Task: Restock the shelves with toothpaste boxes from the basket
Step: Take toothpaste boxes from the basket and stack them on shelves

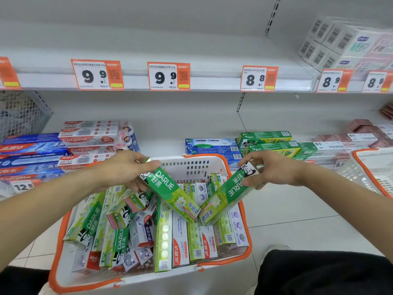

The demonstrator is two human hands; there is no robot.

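Your left hand (125,169) grasps one green Darlie box (170,189); your right hand (270,169) grasps a second Darlie box (227,193). Both boxes tilt above the white basket (212,165), lower ends nearly touching.

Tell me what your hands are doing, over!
Left hand grips green Darlie toothpaste box. Right hand grips another green Darlie box. Both above white orange-rimmed basket. Nothing blocking.

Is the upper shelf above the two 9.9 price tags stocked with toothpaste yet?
No: the upper shelf is bare above the 9.9 price tags, while each hand, left hand and right hand, holds a green Darlie box over the basket.
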